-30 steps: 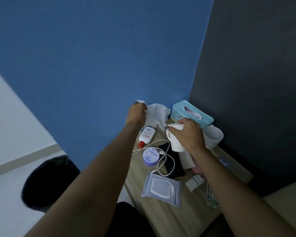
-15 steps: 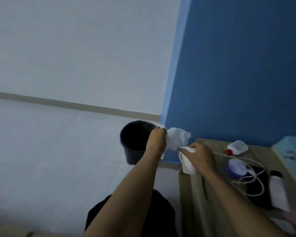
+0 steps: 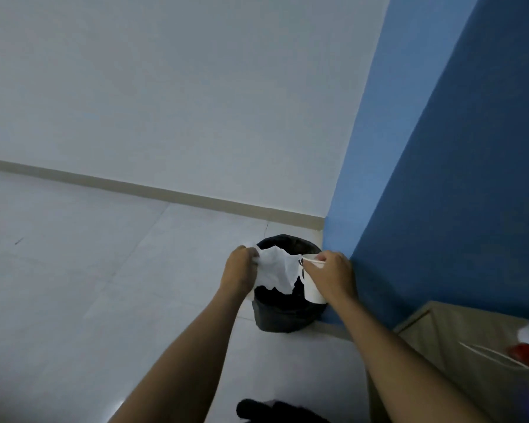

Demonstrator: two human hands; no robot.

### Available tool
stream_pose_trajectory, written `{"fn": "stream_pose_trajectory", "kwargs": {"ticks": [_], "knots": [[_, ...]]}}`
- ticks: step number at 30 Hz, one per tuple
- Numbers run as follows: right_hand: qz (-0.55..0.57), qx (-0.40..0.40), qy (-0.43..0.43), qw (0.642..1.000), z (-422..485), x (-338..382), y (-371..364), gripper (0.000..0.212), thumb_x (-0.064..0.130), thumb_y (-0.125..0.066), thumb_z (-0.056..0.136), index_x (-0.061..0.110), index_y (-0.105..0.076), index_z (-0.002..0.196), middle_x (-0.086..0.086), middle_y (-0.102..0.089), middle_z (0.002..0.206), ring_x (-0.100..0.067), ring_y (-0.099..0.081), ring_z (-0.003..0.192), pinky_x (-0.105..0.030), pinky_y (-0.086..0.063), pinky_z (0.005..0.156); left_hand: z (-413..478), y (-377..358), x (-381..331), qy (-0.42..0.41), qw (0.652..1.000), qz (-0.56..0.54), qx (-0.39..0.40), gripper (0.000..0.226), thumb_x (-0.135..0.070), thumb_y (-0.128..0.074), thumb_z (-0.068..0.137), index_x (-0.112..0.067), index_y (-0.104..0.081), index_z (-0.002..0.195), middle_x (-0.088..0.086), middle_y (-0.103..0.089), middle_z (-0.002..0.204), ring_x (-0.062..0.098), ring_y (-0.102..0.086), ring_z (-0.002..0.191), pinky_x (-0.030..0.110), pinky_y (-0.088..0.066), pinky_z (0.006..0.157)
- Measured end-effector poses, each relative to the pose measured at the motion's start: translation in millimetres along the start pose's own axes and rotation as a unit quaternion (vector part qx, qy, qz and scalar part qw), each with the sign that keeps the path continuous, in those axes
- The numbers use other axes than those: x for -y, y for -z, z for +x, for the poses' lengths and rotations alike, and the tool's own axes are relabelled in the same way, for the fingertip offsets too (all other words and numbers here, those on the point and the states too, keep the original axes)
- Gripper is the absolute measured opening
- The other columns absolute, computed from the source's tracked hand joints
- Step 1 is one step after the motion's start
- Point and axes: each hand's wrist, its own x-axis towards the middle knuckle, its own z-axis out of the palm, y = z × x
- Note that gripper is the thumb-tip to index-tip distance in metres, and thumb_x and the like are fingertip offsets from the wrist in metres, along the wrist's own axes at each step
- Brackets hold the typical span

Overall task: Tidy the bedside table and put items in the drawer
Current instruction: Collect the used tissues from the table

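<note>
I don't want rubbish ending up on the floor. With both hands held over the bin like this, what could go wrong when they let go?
1. The tissue in the left hand hangs near the bin rim on that side; being light, it may drift and land on the floor.
2. The paper cup in the right hand sits over the rim by the blue wall; it could clip the edge and bounce out.

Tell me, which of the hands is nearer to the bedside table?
The right hand, holding the paper cup over the bin, is nearer the bedside table. The left hand holds the tissue farther away.
</note>
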Motion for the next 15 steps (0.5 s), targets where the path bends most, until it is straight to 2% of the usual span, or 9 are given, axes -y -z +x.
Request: {"fn": "stream_pose_trajectory", "kwargs": {"ticks": [8, 12, 15], "knots": [[-0.003, 0.021, -0.047, 0.999, 114.3, -51.8, -105.0, 0.036, 0.043, -0.064, 0.082, 0.008, -0.067, 0.091, -0.012, -0.064, 0.098, -0.027, -0.059, 0.088, -0.025, -0.034, 0.064, 111.1, -107.3, 29.8, 0.015, 0.999, 0.002, 0.047, 0.03, -0.003, -0.049, 0.086, -0.004, -0.066, 0.11, 0.018, -0.062, 0.114, 0.034, -0.058, 0.106, 0.032, -0.043, 0.083], [-0.016, 0.043, -0.062, 0.997, 140.6, -85.4, -151.3, 0.039, 0.042, -0.067, 0.081, 0.008, -0.067, 0.101, -0.014, -0.061, 0.107, -0.031, -0.059, 0.095, -0.027, -0.04, 0.07, 132.9, -154.2, 58.1, 0.037, 0.99, 0.034, 0.129, 0.033, -0.006, -0.049, 0.09, -0.002, -0.058, 0.122, 0.02, -0.058, 0.124, 0.035, -0.054, 0.115, 0.036, -0.043, 0.093], [-0.029, 0.051, -0.065, 0.996, 148.3, -100.3, -172.0, 0.04, 0.039, -0.069, 0.082, 0.008, -0.065, 0.107, -0.014, -0.059, 0.111, -0.03, -0.059, 0.097, -0.027, -0.039, 0.07, 136.7, -178.0, 73.2, 0.047, 0.977, 0.055, 0.199, 0.047, -0.014, -0.054, 0.09, -0.001, -0.044, 0.135, 0.021, -0.047, 0.139, 0.036, -0.049, 0.123, 0.036, -0.043, 0.095]]}}
